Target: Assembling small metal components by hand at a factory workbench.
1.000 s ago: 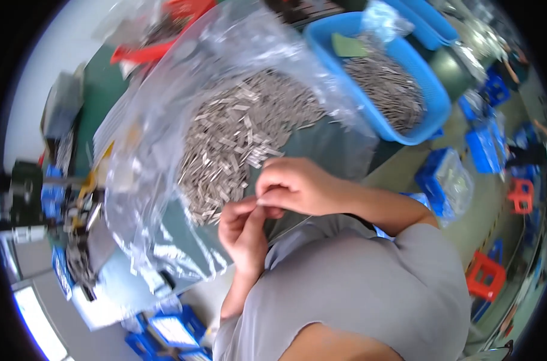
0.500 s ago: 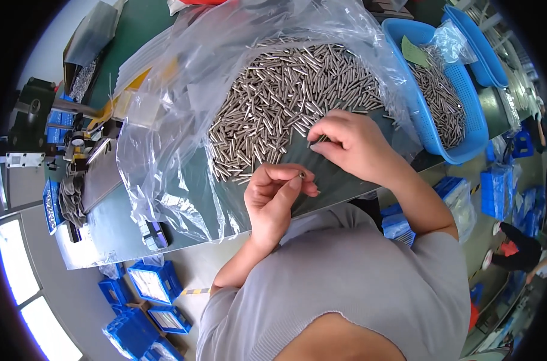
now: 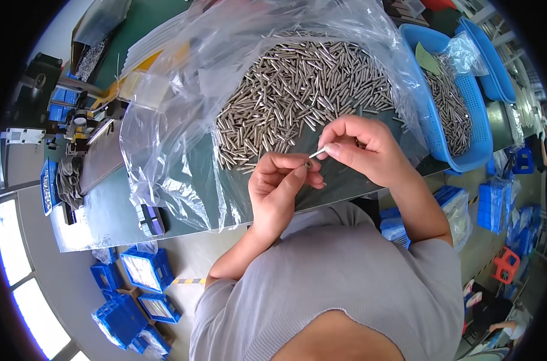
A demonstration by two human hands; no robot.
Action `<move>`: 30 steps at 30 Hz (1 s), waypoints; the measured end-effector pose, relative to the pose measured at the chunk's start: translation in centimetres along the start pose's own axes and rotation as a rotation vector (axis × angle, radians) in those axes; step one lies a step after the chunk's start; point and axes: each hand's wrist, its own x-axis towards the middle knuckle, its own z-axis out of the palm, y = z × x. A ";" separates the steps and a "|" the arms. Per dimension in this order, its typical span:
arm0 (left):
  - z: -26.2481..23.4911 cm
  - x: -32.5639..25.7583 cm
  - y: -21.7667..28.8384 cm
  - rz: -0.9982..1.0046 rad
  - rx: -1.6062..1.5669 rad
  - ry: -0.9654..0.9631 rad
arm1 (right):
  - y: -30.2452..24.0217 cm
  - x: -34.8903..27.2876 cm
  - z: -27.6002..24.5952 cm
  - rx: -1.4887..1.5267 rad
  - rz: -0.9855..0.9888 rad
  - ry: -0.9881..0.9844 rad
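Observation:
A wide pile of small metal pins lies on a clear plastic sheet on the green table. My left hand is closed at the pile's near edge, with a tiny round metal part pinched between thumb and forefinger; a hole or dark centre shows at its end. Just to the right, my right hand pinches a slim, bright metal pin. That pin slants down to the left, its tip close to the round part; whether they touch I cannot tell.
On the right stands a blue basket with more pins, a green tag and a crumpled clear bag. A machine is at the far left. Blue crates stand on the floor. Another person is at lower right.
My right hand has brought the metal pin into view, turning it toward my left hand. Both hands are closer together, and the view has shifted slightly.

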 end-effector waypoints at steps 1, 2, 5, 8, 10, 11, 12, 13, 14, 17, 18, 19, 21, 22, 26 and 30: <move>0.0 -0.1 0.0 -0.003 0.001 0.011 | -0.2 -0.1 0.1 0.051 0.024 -0.019; 0.0 -0.1 0.0 -0.006 0.002 0.021 | -0.4 -0.1 0.3 0.101 0.048 -0.039; 0.0 0.0 -0.1 0.019 -0.005 -0.003 | 0.3 -0.3 0.8 0.186 0.066 -0.016; -0.1 0.0 0.0 0.009 -0.009 0.005 | 0.3 -0.3 0.6 0.126 0.073 -0.050; -0.1 0.0 -0.1 0.014 -0.005 -0.006 | 1.3 -0.1 0.7 0.034 -0.032 -0.058; 0.0 0.0 -0.2 0.021 -0.002 -0.016 | 1.6 0.0 0.7 -0.058 -0.138 -0.066; -0.1 0.0 -0.2 0.020 -0.001 -0.013 | 1.2 0.1 0.9 -0.056 -0.137 -0.068; 0.0 0.0 -0.1 0.027 0.010 -0.002 | 0.4 0.2 1.0 -0.011 0.004 -0.072; 0.0 0.1 -0.1 0.034 0.021 0.008 | 0.0 0.3 1.1 0.033 0.144 -0.076; 0.3 0.3 -0.2 0.026 0.039 0.004 | -0.1 0.2 0.8 0.031 0.112 -0.063; 0.4 0.3 -0.3 0.026 0.033 -0.008 | 0.0 0.0 0.9 0.022 0.112 -0.053; 0.6 0.3 -0.3 0.023 0.033 0.000 | 0.2 -0.4 1.0 0.014 0.083 -0.031; 0.7 0.1 -0.4 0.024 0.047 0.007 | 0.3 -0.8 1.1 -0.230 -0.068 -0.006; 0.5 -0.1 -0.5 0.040 0.097 -0.016 | 0.2 -1.1 1.0 -0.260 -0.123 0.018; 0.3 -0.4 -0.3 0.055 0.070 0.030 | -2.3 -2.4 -1.2 -0.333 -0.191 0.287; 0.0 -0.4 -0.2 0.070 0.061 0.017 | -5.1 -4.4 -6.2 -0.685 -0.286 0.794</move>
